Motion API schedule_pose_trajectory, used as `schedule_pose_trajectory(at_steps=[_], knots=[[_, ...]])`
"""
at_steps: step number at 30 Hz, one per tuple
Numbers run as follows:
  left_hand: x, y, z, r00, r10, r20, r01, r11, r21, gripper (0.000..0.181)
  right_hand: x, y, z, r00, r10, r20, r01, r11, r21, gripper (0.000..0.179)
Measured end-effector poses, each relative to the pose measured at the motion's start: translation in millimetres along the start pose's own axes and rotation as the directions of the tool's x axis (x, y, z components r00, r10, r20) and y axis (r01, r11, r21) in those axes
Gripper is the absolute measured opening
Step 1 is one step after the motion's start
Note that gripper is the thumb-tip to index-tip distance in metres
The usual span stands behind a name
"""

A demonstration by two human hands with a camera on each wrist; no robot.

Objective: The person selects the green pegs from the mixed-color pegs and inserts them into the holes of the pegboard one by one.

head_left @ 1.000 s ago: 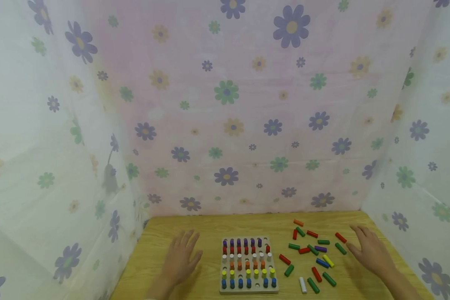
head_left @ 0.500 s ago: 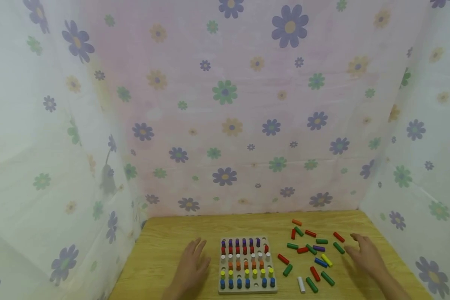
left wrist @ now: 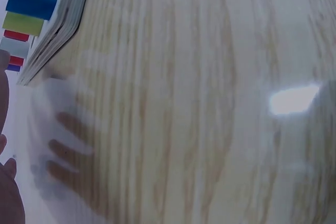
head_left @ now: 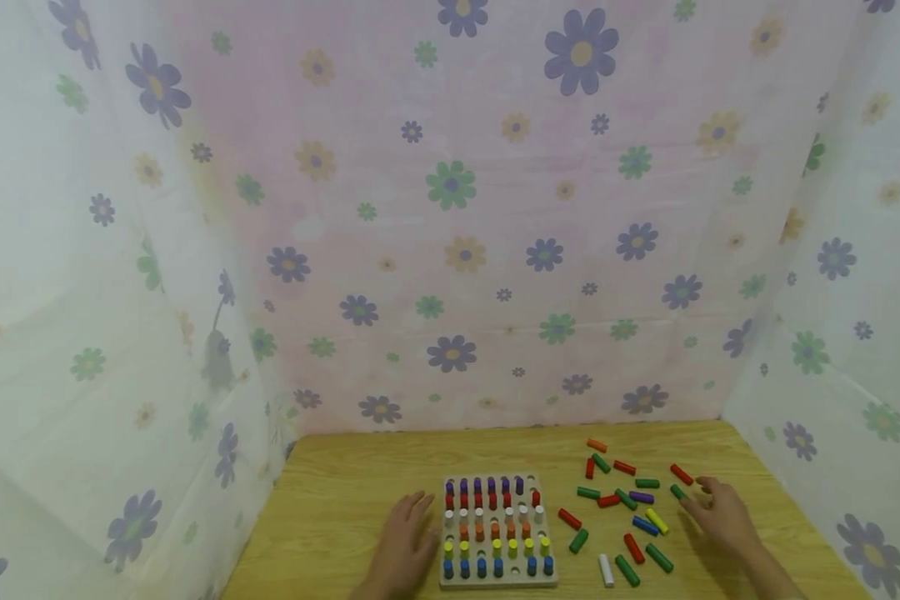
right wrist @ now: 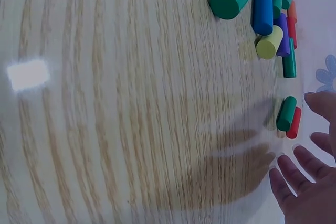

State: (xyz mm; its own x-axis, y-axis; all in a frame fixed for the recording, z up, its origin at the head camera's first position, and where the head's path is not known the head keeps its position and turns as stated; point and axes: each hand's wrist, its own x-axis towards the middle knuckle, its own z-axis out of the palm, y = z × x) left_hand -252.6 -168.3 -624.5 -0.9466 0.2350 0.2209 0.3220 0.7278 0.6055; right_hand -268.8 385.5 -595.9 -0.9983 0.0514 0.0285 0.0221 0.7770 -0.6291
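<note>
A pegboard (head_left: 445, 575) stands on the table with rows of purple, red, white, orange, yellow and blue pegs upright in its holes. My left hand (head_left: 403, 546) is close beside the board's left edge, fingers extended and holding nothing. In the left wrist view, the board's corner (left wrist: 65, 24) shows at upper left, with parts of the fingers at the frame's edge. On the right, my right hand (head_left: 726, 518) hovers with spread fingers by a loose green peg (head_left: 677, 492), its thumb overlapping that peg in the head view. A red peg (head_left: 682, 474) lies just behind it.
Several loose pegs lie scattered between the board and my right hand, among them a white peg (head_left: 606, 571), a yellow peg (head_left: 657, 522) and a blue peg (head_left: 645, 526). A flowered curtain (head_left: 450, 250) encloses the wooden table (head_left: 330, 467) at the back and sides.
My left hand has moved right, up to the board's left side. My right hand has come slightly left and nearer, over to the green peg. The pegs lie as before.
</note>
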Motion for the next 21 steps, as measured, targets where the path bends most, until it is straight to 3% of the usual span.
schedule_pose_trajectory(at_steps=[8,13,21], knots=[[0.2,-4.6,16.2,0.999,-0.047,0.021,0.048,0.998,-0.039,0.054,1.7,0.6,7.7,0.999,0.032,0.025,-0.032,0.999,0.019,0.063],[-2.5,-7.1,22.6,0.999,-0.034,-0.003,0.034,0.999,-0.027,0.053,3.2,0.4,12.0,0.996,0.076,0.039,-0.078,0.996,0.035,0.065],[-0.4,-8.8,34.3,0.997,-0.074,-0.004,0.074,0.988,0.132,0.053,7.1,2.7,11.5,0.991,0.136,0.016,-0.136,0.989,0.057,0.063]])
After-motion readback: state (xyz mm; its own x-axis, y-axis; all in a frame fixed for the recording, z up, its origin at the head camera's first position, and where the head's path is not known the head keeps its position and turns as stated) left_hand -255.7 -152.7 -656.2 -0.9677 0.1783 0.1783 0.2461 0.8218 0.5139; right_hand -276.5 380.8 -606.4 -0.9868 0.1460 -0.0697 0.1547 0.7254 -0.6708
